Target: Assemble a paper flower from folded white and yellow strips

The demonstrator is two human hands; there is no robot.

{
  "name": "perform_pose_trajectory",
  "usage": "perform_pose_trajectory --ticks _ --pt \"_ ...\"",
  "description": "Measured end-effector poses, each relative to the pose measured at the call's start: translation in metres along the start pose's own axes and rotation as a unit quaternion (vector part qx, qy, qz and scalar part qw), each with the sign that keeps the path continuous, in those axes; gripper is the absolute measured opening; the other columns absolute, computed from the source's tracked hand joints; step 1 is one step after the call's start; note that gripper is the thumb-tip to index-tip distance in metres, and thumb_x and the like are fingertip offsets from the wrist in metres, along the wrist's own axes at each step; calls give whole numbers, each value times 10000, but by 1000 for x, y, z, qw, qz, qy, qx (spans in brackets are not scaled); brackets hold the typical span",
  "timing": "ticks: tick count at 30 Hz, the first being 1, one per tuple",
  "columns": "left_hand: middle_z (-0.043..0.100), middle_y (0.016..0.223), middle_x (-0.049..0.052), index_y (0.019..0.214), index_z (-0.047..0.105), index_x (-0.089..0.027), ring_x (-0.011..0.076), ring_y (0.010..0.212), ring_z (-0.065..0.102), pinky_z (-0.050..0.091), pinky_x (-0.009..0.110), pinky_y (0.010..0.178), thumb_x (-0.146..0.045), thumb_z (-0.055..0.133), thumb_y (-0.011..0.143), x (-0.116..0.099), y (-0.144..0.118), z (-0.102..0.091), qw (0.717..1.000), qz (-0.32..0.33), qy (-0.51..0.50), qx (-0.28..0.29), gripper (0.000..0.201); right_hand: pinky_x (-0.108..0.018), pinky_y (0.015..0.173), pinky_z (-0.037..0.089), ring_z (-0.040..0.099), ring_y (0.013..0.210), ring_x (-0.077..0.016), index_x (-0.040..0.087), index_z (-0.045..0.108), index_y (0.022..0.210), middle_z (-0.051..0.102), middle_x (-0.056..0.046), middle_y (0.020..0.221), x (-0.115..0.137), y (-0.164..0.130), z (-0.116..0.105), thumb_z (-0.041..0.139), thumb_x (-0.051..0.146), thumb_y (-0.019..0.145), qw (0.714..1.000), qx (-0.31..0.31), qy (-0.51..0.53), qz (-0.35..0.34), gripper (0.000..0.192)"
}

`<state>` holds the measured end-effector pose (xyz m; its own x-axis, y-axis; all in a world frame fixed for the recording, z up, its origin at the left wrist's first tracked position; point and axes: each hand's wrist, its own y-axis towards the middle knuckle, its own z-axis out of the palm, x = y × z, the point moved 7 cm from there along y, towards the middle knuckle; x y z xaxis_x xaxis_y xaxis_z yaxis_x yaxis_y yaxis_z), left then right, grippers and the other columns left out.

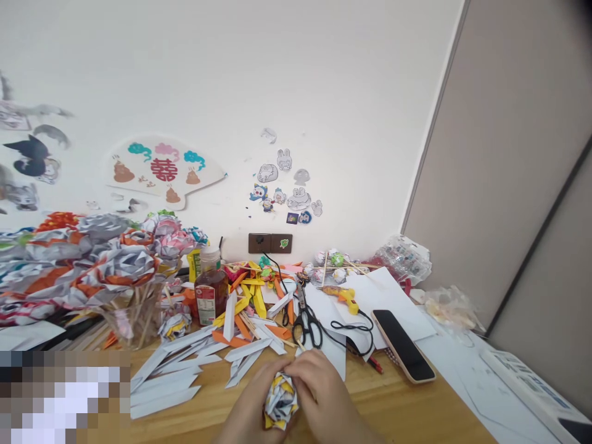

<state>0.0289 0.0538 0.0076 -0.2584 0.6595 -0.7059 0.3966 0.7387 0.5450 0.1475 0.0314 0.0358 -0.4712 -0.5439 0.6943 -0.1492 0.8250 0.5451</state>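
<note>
Cupped between my two hands is a paper flower (pixel 281 399) of folded white and yellow strips, just above the wooden table (pixel 185 425). My left hand (pixel 252 401) wraps its left side, fingers closed round it. On the other side my right hand (pixel 319 388) grips the flower with curled fingers. A thin wooden stick (pixel 300 347) shows just beyond the fingertips. Folded white paper strips (pixel 161 376) lie to the left, with orange and yellow strips (pixel 252 299) farther back. Black-handled scissors (pixel 308 327) rest just beyond my hands.
A yellow glue gun (pixel 342 297) with a black cord lies on white paper (pixel 383 290). At right is a phone (pixel 403 345). A bottle of reddish liquid (pixel 211 290) stands at the back, beside many large paper flowers (pixel 120 268). The wall socket (pixel 271 243) has a cord plugged in.
</note>
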Motion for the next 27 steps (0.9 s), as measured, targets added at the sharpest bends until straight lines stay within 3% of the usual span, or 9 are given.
perform_pose_trajectory --ticks 6,10,12,16,18,20,23,27 --pt "676 1190 124 1189 567 -228 306 1097 626 508 398 935 -67 631 670 9 -1 -4 1000 -10 14 -8 547 -351 820 504 628 937 -230 214 596 1211 660 -100 1016 -14 -9 3 486 131 836 993 -20 84 74 399" --pt "683 1156 111 1139 580 -217 301 1090 619 488 406 950 -60 605 662 8 1 -9 999 -28 7 -26 503 -375 832 482 623 940 -250 232 617 1176 689 -94 1042 8 -9 2 498 146 832 999 -20 3 -46 373" --pt "693 1113 98 1090 594 -215 291 1047 635 503 386 918 -50 582 650 4 4 -10 999 -38 1 -16 471 -362 812 480 625 917 -242 231 628 1145 697 -88 1014 14 -8 -3 471 169 854 997 -30 -2 -65 336" --pt "691 1061 90 1058 574 -210 295 1009 636 507 386 874 -101 600 657 1 7 -17 995 -97 0 -21 417 -350 809 472 626 902 -237 212 676 933 698 -80 933 -12 -4 -16 500 301 869 985 -103 95 101 207" --pt "682 1054 92 1058 553 -203 296 1005 631 505 389 868 -141 628 656 4 7 -19 991 -131 -14 -35 414 -350 753 479 634 824 -244 190 682 815 703 -76 831 -31 -4 -7 641 393 768 958 -86 186 199 213" --pt "676 1039 87 1064 532 -198 286 978 639 514 376 851 -178 651 651 8 5 -18 985 -158 -53 -50 430 -342 662 489 640 692 -231 164 679 757 698 -63 703 -45 -5 8 764 467 619 922 -46 278 264 343" --pt "664 1069 86 1107 509 -195 282 1025 629 517 346 859 -212 684 602 14 1 -10 968 -180 -158 -73 534 -327 624 497 630 591 -188 147 664 735 690 -46 649 -59 -6 20 820 556 480 889 -38 346 298 507" --pt "606 1224 104 1221 447 -208 284 1180 542 452 346 963 -178 677 557 20 -4 8 946 -177 -267 -50 703 -314 694 494 635 632 -165 158 650 755 670 -12 653 -70 -5 16 818 605 454 868 -78 384 305 565"
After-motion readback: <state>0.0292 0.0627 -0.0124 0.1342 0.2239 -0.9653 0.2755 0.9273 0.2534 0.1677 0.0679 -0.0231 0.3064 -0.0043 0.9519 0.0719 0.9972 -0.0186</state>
